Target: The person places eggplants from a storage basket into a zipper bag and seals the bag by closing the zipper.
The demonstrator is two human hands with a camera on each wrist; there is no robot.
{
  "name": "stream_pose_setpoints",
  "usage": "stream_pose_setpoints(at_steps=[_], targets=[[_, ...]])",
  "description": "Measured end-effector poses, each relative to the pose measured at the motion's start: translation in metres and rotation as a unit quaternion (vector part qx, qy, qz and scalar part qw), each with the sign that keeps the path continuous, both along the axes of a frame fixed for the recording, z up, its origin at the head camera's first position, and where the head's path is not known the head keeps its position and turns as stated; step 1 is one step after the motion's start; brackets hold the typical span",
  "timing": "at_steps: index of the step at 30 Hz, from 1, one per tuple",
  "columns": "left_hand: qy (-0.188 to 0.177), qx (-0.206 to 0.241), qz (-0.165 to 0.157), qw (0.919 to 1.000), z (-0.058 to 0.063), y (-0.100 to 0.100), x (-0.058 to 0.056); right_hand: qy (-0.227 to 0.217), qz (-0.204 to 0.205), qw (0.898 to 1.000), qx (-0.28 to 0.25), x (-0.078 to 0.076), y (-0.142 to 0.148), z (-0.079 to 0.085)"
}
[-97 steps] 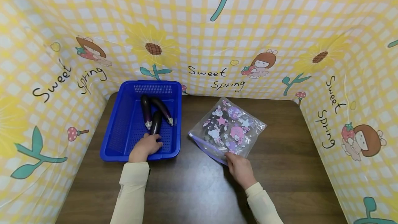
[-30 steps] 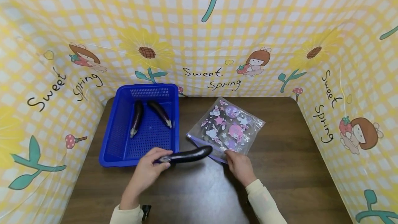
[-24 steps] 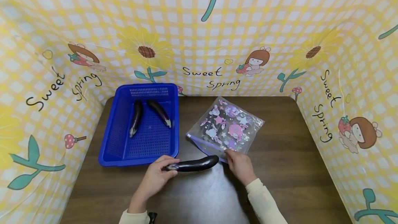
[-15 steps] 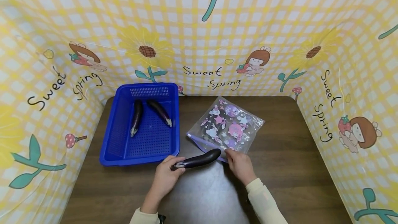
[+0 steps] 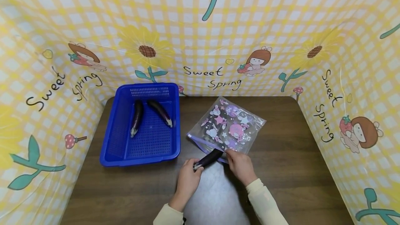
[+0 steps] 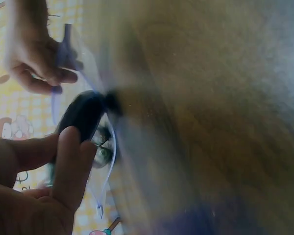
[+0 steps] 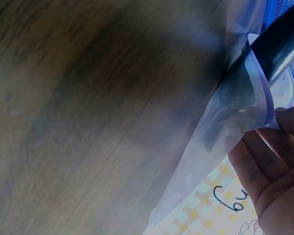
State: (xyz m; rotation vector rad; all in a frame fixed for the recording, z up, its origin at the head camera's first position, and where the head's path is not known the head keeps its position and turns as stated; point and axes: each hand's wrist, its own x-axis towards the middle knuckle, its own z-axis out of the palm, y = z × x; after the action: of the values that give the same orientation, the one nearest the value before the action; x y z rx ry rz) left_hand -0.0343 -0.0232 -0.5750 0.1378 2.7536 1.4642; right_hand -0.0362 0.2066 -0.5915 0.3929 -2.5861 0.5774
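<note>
My left hand (image 5: 189,180) grips a dark purple eggplant (image 5: 208,159) by its stem end. The eggplant's far end passes into the mouth of a clear zip bag (image 5: 247,124) printed with pink and purple figures. In the right wrist view, the eggplant (image 7: 279,46) shows dimly through the bag wall (image 7: 201,152). My right hand (image 5: 241,166) pinches the bag's purple-edged rim, holding the mouth apart. In the left wrist view, my left thumb and fingers (image 6: 71,166) close round the eggplant (image 6: 83,115), and the right hand (image 6: 36,61) is at the rim.
A blue plastic basket (image 5: 112,155) stands on the left of the brown wooden table (image 5: 293,155). Inside it lie two more eggplants, one on the left (image 5: 136,117) and one on the right (image 5: 160,113). A yellow checked cloth (image 5: 200,37) walls the table's back and sides.
My left hand took an eggplant from the basket and carried it right to the bag. Its tip has now entered the bag mouth. The right hand stays at the rim.
</note>
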Motion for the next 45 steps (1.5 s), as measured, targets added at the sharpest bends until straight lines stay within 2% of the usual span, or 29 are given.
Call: stream_pose_setpoints(at_steps=[4,8,12,20,23,30,39,45], targets=[[0.022,-0.069,-0.027,0.9970,-0.007,0.003,-0.004,-0.002,-0.001,1.000,-0.002,0.001,-0.001,0.000],[0.009,-0.122,-0.062,0.9905,-0.013,0.001,-0.010,-0.007,-0.002,1.000,-0.004,0.002,0.000,0.000],[0.000,-0.149,-0.084,0.9852,-0.016,0.001,-0.016,-0.017,-0.004,1.000,-0.005,0.002,0.000,0.000],[0.017,-0.217,-0.083,0.9725,-0.021,0.012,-0.033,-0.023,-0.008,1.000,-0.006,0.002,0.000,0.000],[0.025,-0.219,-0.085,0.9716,-0.023,0.018,-0.041,-0.021,-0.007,1.000,-0.001,0.002,0.000,-0.001],[0.037,-0.197,-0.089,0.9757,-0.025,0.025,-0.053,-0.026,-0.007,1.000,0.001,0.002,0.001,-0.003],[0.018,-0.189,-0.079,0.9786,-0.026,0.037,-0.070,-0.014,-0.009,1.000,0.008,0.002,0.002,-0.002],[0.006,-0.183,-0.076,0.9801,-0.027,0.044,-0.074,-0.010,-0.006,1.000,0.011,0.003,0.004,-0.002]])
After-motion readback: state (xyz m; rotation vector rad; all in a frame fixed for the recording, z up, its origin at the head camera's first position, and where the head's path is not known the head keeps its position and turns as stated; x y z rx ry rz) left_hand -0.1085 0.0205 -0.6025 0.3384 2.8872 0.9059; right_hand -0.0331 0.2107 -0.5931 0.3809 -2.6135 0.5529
